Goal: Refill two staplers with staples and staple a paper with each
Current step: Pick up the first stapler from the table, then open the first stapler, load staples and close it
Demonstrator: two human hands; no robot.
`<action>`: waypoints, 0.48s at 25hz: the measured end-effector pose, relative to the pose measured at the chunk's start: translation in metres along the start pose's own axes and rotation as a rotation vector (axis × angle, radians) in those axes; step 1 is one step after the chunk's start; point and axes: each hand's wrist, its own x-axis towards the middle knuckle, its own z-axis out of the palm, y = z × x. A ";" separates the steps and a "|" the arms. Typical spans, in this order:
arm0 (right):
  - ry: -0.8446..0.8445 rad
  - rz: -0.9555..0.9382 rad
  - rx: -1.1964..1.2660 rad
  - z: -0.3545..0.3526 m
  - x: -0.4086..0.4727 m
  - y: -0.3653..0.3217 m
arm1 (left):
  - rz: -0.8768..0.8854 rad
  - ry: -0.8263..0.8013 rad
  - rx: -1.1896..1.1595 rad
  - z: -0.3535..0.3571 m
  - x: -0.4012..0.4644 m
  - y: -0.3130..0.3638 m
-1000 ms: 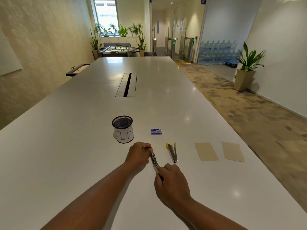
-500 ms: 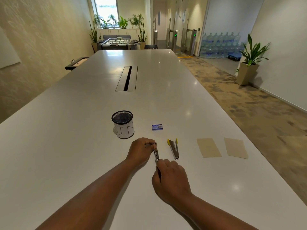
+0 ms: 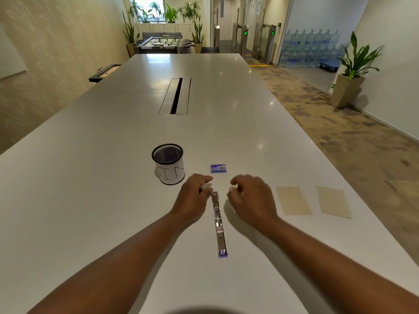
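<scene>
A silver stapler [image 3: 218, 223] lies opened out flat on the white table [image 3: 90, 200], pointing away from me between my two hands. My left hand [image 3: 193, 197] rests beside its far end with loosely curled fingers, holding nothing. My right hand [image 3: 249, 198], blurred, arches over the yellow stapler [image 3: 233, 188], of which only a yellow tip shows; whether the fingers grip it is unclear. A small blue staple box [image 3: 218, 168] sits just beyond both hands. Two tan papers [image 3: 293, 200] [image 3: 333, 201] lie to the right.
A black mesh cup [image 3: 169, 164] with a white paper label stands left of the staple box. A cable slot [image 3: 175, 96] runs along the middle of the table farther away. The table's right edge drops to a carpeted floor.
Both hands have let go of the silver stapler, which now lies fully opened flat. My right hand has moved forward and right onto the yellow stapler. My left hand has relaxed.
</scene>
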 end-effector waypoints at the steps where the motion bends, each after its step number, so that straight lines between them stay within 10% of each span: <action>1: -0.034 0.026 -0.001 -0.002 0.018 0.005 | 0.014 0.012 0.005 0.001 0.004 0.000; 12: -0.321 0.083 0.312 0.032 0.118 0.066 | -0.047 0.016 0.046 0.023 0.079 -0.016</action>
